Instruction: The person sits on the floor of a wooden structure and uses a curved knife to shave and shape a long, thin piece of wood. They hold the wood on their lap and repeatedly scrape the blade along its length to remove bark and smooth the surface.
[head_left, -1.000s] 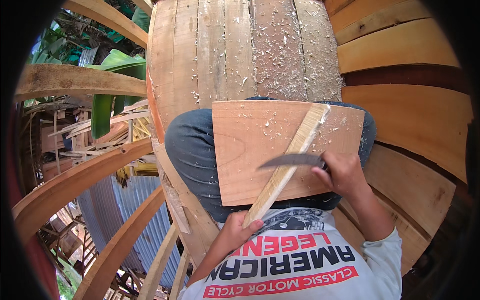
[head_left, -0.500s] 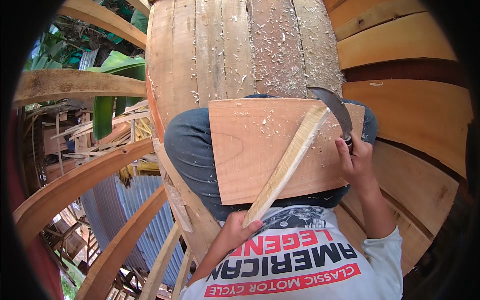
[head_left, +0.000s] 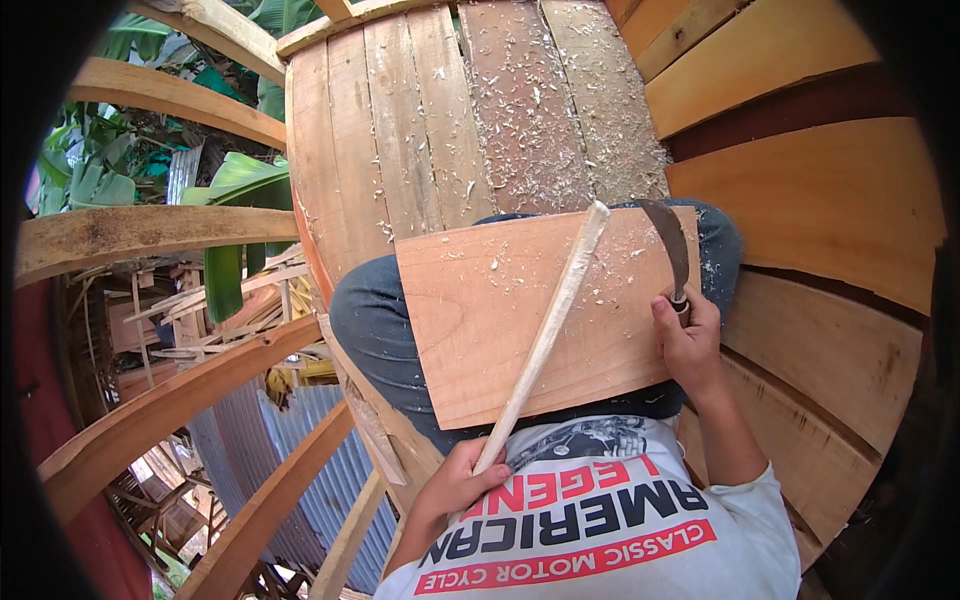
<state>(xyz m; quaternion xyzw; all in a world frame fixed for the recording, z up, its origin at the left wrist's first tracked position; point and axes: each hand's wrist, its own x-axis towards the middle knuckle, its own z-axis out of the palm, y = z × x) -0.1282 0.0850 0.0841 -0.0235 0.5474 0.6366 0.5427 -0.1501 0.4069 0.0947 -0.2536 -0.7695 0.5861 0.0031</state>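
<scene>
My left hand (head_left: 466,477) is closed around the lower end of a pale wooden stick (head_left: 545,345), close to my shirt. The stick slants up and away to the right, over a flat wooden board (head_left: 470,310) lying across my lap, and its far tip reaches the board's far edge. A curved knife (head_left: 671,240) with a dark blade and a short handle is in my right hand (head_left: 690,340), fingers wrapped round the handle. Its blade points away from me, to the right of the stick and apart from it. Small shavings dot the board.
Wood shavings litter the plank floor (head_left: 420,130) beyond my knees. Stacked boards form a wall (head_left: 800,200) on the right. Wooden rails (head_left: 150,235) stand at the left, with corrugated metal sheets (head_left: 300,440), scrap wood and banana leaves (head_left: 240,180) beyond them.
The stick has been rolled in my left hand, so a narrower, whiter side now faces up, and it stands steeper. The view has shifted slightly. My right hand still grips the knife.
</scene>
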